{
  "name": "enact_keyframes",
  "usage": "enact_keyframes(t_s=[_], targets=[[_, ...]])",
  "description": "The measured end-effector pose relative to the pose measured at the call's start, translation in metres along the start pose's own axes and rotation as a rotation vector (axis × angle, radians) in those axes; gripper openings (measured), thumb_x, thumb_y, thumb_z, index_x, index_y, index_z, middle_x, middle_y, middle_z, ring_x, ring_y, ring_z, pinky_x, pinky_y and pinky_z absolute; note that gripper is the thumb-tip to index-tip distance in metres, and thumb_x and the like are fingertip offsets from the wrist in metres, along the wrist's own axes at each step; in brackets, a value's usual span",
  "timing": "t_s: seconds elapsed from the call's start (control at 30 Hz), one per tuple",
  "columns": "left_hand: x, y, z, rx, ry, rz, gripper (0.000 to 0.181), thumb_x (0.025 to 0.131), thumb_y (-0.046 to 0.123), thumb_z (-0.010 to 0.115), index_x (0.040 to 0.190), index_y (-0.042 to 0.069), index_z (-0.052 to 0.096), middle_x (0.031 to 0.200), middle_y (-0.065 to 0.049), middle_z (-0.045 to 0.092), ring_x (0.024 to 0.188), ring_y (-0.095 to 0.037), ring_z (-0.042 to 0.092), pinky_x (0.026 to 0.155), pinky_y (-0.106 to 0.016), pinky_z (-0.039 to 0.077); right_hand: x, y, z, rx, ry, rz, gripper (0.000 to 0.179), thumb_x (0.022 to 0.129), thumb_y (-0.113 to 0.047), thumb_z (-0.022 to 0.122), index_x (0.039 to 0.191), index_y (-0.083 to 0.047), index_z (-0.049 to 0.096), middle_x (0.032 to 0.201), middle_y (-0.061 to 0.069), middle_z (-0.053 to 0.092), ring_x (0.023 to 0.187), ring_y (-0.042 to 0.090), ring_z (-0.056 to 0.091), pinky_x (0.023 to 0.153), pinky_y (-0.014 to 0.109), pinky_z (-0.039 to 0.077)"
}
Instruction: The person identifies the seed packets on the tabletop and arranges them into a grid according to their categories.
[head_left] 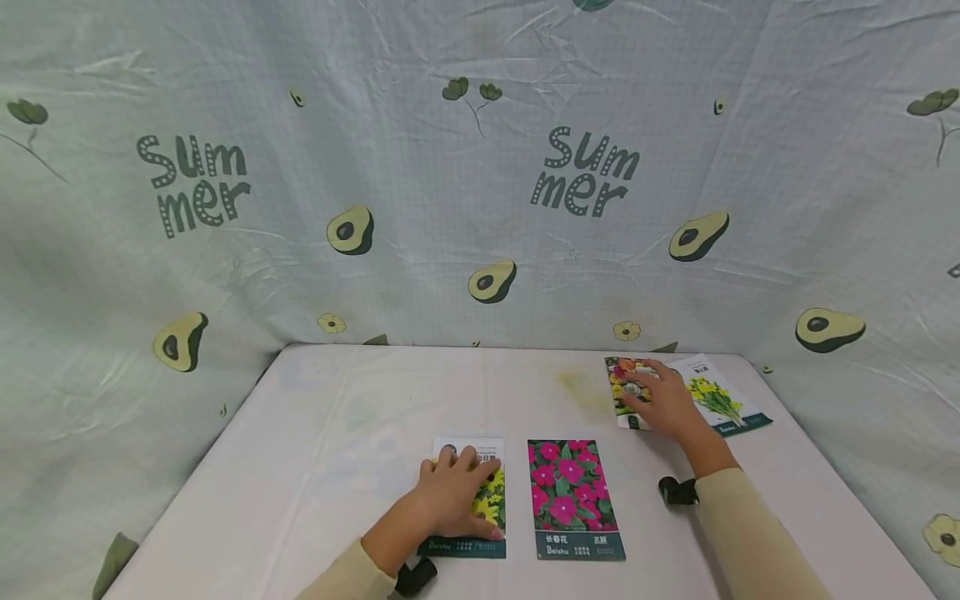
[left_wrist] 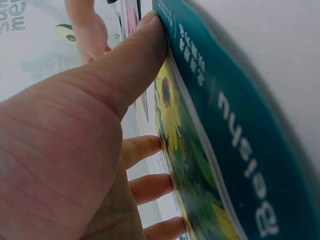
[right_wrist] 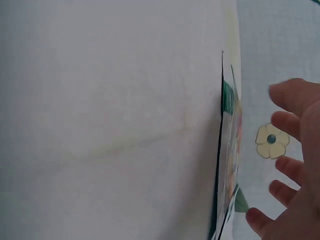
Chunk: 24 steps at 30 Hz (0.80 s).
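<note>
My left hand (head_left: 448, 493) rests with spread fingers on a seed packet with yellow flowers (head_left: 489, 502) at the front middle of the table. In the left wrist view, the thumb lies at the packet's dark green lower band (left_wrist: 245, 150). To its right lies a packet with pink flowers (head_left: 570, 492), printed side up. At the back right, my right hand (head_left: 667, 402) hovers over a packet with multicoloured flowers (head_left: 619, 392). Its fingers are parted and loosely bent, apart from the packets in the right wrist view. A packet with a yellow bunch (head_left: 716, 398) lies partly behind this hand.
The white table (head_left: 360, 500) meets a pale avocado-print cloth (head_left: 420, 183) along its back edge, and the cloth also hangs at both sides. A black strap piece (head_left: 678, 491) shows by the right wrist, another (head_left: 415, 577) by the left.
</note>
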<state>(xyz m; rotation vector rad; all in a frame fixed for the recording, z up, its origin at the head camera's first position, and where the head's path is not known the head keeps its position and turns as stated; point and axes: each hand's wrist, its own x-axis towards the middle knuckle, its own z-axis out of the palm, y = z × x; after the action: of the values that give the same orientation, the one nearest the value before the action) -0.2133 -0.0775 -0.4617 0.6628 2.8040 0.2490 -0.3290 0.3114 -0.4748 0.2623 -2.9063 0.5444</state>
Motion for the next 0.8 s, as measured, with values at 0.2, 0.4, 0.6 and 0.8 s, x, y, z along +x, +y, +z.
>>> enact_keyframes(t_s=[0.2, 0.4, 0.6, 0.8], targets=[[0.0, 0.0, -0.002, -0.001, 0.0, 0.002, 0.096, 0.072, 0.071, 0.08, 0.153, 0.033, 0.047, 0.137, -0.004, 0.049, 0.119, -0.031, 0.042, 0.092, -0.053, 0.039, 0.007, 0.006, -0.002, -0.027, -0.085, 0.035, 0.049, 0.102, -0.032, 0.062, 0.143, -0.006, 0.059, 0.162, 0.029, 0.027, 0.145, 0.06, 0.024, 0.112, 0.074, 0.028], [-0.001, 0.001, -0.003, -0.005, -0.004, -0.001, 0.096, 0.072, 0.071, 0.08, 0.153, 0.033, 0.047, 0.137, -0.004, 0.049, 0.119, -0.031, 0.041, 0.092, -0.053, 0.039, 0.014, 0.009, -0.003, -0.06, -0.15, 0.081, 0.053, 0.103, -0.036, 0.061, 0.146, -0.005, 0.055, 0.162, 0.031, 0.027, 0.146, 0.06, 0.024, 0.112, 0.073, 0.029], [-0.001, 0.0, -0.003, 0.004, 0.002, 0.007, 0.096, 0.072, 0.072, 0.08, 0.153, 0.033, 0.047, 0.137, -0.004, 0.049, 0.119, -0.031, 0.041, 0.091, -0.052, 0.039, 0.017, 0.011, -0.002, -0.07, -0.196, 0.091, 0.058, 0.104, -0.039, 0.058, 0.147, -0.001, 0.053, 0.159, 0.034, 0.033, 0.144, 0.061, 0.027, 0.113, 0.072, 0.029], [-0.001, 0.0, -0.004, -0.001, -0.005, 0.004, 0.096, 0.073, 0.071, 0.08, 0.153, 0.032, 0.047, 0.137, -0.005, 0.049, 0.119, -0.032, 0.041, 0.09, -0.052, 0.038, 0.019, 0.016, -0.001, -0.07, -0.223, 0.075, 0.058, 0.104, -0.04, 0.056, 0.146, 0.0, 0.054, 0.157, 0.032, 0.036, 0.144, 0.059, 0.03, 0.114, 0.07, 0.029]])
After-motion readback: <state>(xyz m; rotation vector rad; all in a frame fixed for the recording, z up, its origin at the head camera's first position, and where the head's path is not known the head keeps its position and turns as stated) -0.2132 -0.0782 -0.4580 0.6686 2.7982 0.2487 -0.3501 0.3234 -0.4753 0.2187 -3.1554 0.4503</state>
